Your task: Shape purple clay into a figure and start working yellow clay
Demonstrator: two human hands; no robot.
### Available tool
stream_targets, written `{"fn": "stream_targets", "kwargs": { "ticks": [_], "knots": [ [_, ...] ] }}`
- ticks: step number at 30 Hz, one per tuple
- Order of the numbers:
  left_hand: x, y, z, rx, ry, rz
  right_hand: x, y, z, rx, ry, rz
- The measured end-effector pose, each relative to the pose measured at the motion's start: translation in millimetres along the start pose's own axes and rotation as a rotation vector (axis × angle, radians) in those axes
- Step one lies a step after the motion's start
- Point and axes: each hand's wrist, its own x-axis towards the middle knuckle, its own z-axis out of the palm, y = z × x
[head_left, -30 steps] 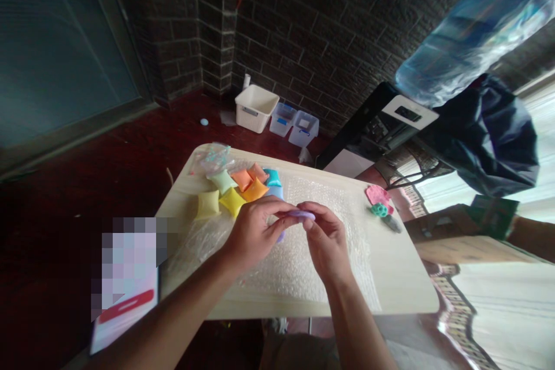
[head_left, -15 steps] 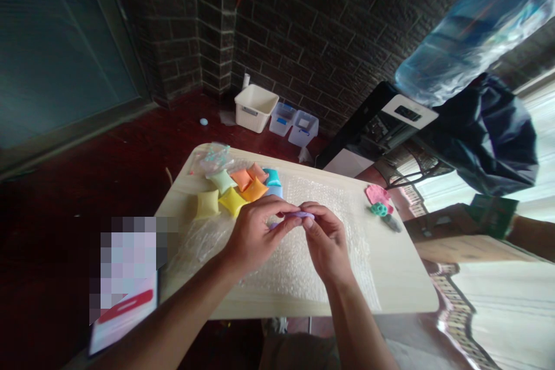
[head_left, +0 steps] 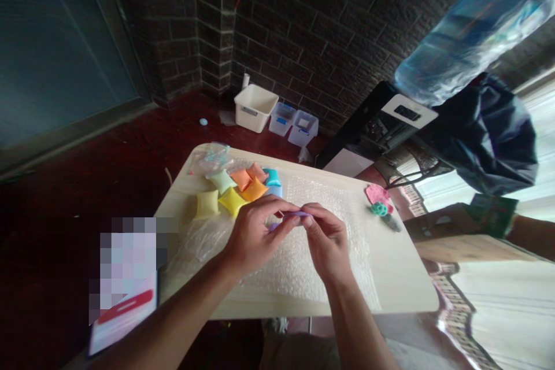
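My left hand (head_left: 259, 231) and my right hand (head_left: 326, 240) meet above the middle of the table. Between their thumbs and fingertips both pinch a small flattened piece of purple modelling clay (head_left: 299, 215). Another bit of purple shows under my left fingers, partly hidden. Beneath the hands lies a sheet of bubble wrap (head_left: 295, 266). Left of them sit several soft clay packets, among them a yellow packet (head_left: 233, 202), an orange packet (head_left: 254, 189), a pale green packet (head_left: 222, 181) and a teal packet (head_left: 272, 177).
Pink clay (head_left: 378, 194), a green knobbly clay piece (head_left: 378, 209) and a grey piece (head_left: 391, 222) lie at the table's right. A clear plastic bag (head_left: 213, 156) is at its far left corner. Beyond stand a white basket (head_left: 255, 108), clear bins (head_left: 303, 128) and a water dispenser (head_left: 368, 127).
Both hands stay in almost the same place, still pinching the purple clay. The fingertips have shifted slightly, and a small gap shows between the left thumb and fingers.
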Motion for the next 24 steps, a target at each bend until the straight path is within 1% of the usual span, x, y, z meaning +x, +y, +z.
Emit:
{"fn": "stream_targets", "kwargs": {
  "ticks": [7, 13, 19, 24],
  "knots": [
    [-0.8, 1.7, -0.4, -0.001, -0.004, -0.003, -0.5, 0.6, -0.1, 0.023, -0.005, 0.0],
    [-3.5, -2.6, 0.9, -0.041, -0.001, -0.059, -0.4, -1.3, 0.8, 0.022, 0.02, 0.011],
    [-2.2, -3.6, 1.4, -0.025, 0.004, -0.034, -1.2, 0.8, -0.8, 0.016, 0.027, 0.007],
    [-2.8, -5.7, 2.1, -0.097, 0.023, -0.044, -2.2, 1.9, -1.9, 0.055, 0.049, 0.074]
  ]
}}
